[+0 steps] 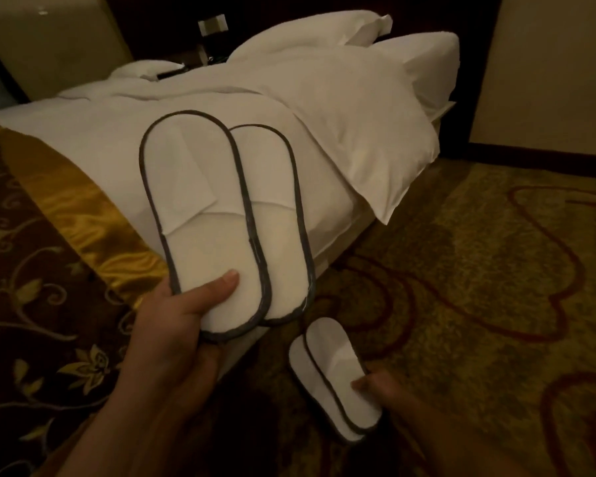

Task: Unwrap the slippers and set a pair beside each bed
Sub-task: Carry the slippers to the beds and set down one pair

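My left hand [172, 325] grips the heel end of a pair of flat white slippers with grey edging [221, 215], held side by side above the corner of the bed [83, 132]. My right hand [375, 383] is lower down near the carpet [479, 270], fingers closed on the heel end of a second white pair [331, 370], one slipper overlapping the other. This lower pair is close to the bed's side, at or just above the floor; I cannot tell whether it touches. No wrapping shows on either pair.
The bed has rumpled white bedding, a pillow [324, 32] at its head and a gold and brown runner [49, 253] across its foot. A dark nightstand [207, 46] stands behind it. Patterned carpet extends to the right as far as a pale wall [547, 63].
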